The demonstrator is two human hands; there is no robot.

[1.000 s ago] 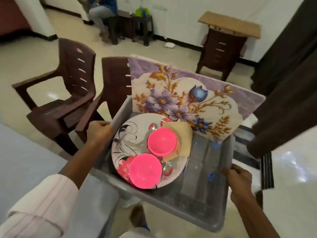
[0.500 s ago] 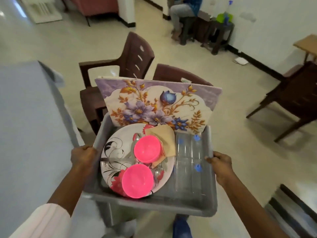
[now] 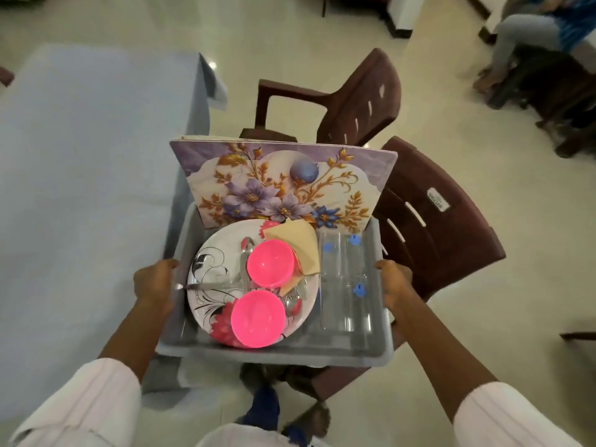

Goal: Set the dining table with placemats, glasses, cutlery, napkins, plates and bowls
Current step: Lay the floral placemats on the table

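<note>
Dining table at far left, draped in pale blue cloth. Left hand curled round left rim of grey plastic tub, just beside table's edge. Inside tub: floral plate bearing knife and spoon, near pink bowl, far pink bowl, tan napkins tucked beside it. Floral placemats standing on edge against far wall. Clear glasses lying on their sides at right. Right hand clasping right rim. Brown plastic chairs beyond and below.

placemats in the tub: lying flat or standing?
Standing on edge. The floral placemats lean at the far wall of the grey tub, their top edge well above its rim, behind the plate.
</note>
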